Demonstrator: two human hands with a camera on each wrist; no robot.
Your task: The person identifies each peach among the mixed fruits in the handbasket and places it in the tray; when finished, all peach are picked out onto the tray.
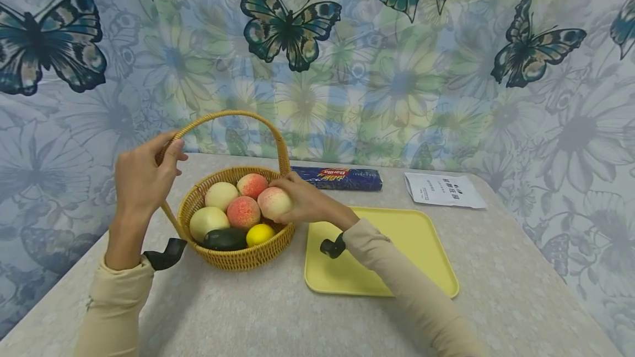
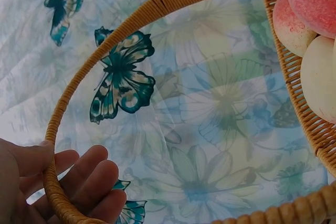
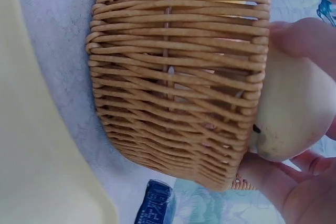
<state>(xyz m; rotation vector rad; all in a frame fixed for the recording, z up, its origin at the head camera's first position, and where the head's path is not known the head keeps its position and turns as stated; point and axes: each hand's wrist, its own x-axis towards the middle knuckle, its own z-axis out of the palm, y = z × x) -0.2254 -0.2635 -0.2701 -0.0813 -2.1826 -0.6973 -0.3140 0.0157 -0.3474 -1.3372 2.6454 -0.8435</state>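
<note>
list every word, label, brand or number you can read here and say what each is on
"Barilla": on the long blue packet behind the tray.
Other print on that packet: too small or blurred to read.
Large dark characters on the white packet: Chinese-looking, too blurred to quote surely.
Smaller lines on it: unreadable.

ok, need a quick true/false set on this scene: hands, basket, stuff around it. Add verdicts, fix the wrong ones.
1. The left hand holds the wicker basket by its handle. True.
2. The right hand also grips the handle. False: it holds a peach.
3. The yellow tray is right of the basket. True.
4. The Barilla pack lies beyond the tray, farther from the person. True.
5. The white pouch stands upright inside the basket. False: it lies flat on the table.
</note>
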